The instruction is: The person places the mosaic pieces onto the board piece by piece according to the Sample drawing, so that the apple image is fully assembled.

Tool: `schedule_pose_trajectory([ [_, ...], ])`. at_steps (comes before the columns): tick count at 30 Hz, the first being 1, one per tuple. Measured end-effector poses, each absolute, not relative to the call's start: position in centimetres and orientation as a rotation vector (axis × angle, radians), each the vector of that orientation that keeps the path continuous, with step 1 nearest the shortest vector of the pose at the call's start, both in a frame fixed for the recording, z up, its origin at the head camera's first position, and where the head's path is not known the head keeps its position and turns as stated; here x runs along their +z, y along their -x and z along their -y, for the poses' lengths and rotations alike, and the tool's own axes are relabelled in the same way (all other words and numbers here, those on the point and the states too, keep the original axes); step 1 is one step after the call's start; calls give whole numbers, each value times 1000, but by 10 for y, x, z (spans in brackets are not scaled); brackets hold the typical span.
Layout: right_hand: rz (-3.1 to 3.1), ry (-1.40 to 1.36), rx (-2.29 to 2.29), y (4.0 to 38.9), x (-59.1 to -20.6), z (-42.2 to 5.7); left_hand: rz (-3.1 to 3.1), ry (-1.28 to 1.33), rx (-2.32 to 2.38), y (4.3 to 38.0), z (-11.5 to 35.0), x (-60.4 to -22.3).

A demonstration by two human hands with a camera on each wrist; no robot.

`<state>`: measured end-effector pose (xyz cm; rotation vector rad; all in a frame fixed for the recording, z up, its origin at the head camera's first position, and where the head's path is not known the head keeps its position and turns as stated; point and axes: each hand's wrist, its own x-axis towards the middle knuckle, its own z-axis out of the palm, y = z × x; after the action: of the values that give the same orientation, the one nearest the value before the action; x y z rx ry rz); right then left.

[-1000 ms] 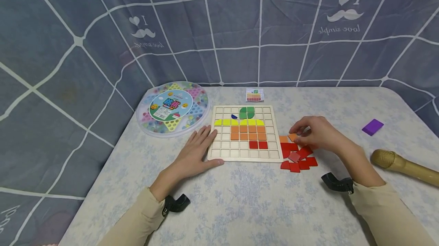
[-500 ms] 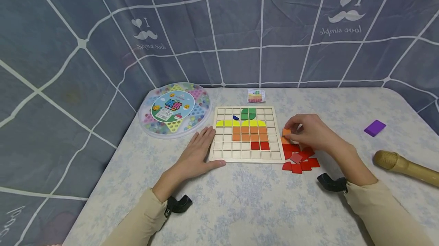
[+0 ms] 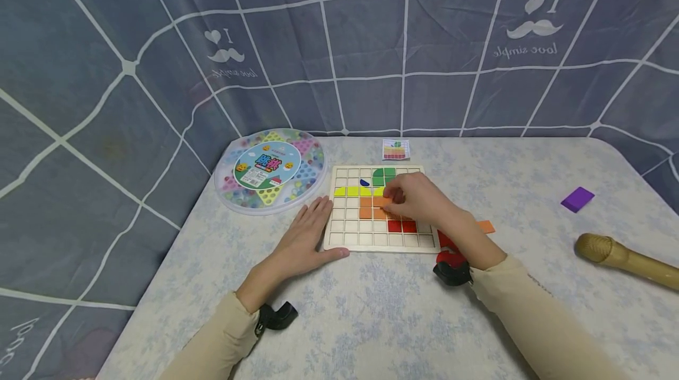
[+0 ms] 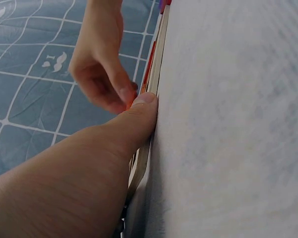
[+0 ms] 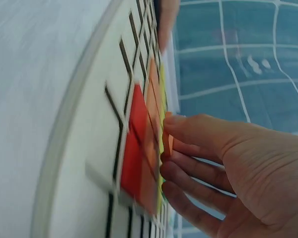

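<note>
My right hand (image 3: pixel 421 197) pinches a small orange square tile (image 5: pixel 168 139) between thumb and fingers, close over the board's orange rows. The wooden grid board (image 3: pixel 345 233) holds green, blue, yellow, orange and red tiles in its cells. At the board's left edge rests my left hand (image 3: pixel 302 235), fingers straight and thumb (image 4: pixel 146 98) along the front corner. Red tiles (image 3: pixel 447 244) lie beside the board's right edge, partly hidden by the right wrist. Another orange tile (image 3: pixel 486 227) shows just past that wrist.
A small picture card (image 3: pixel 396 149) lies behind the board. To the left is a round clear marble-game case (image 3: pixel 313 191). On the right lie a purple block (image 3: pixel 577 199) and a gold microphone (image 3: pixel 620 255). A grey-blue curtain (image 3: pixel 371 44) hangs behind the table.
My right hand has picked the orange tile from the loose tiles and carried it left over the board. The left hand stays at the board's edge.
</note>
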<state>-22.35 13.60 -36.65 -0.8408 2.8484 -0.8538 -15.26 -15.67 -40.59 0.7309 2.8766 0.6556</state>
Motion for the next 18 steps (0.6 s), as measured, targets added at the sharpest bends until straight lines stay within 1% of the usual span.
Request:
schedule_pose_trajectory([
  [9,-2910,838,-856,226,-376,-92,-2877,-744,635,154,158,-408],
  [18,-2912,842,-921,228,-381,-68,-2871,-755,634,153,157,-406],
])
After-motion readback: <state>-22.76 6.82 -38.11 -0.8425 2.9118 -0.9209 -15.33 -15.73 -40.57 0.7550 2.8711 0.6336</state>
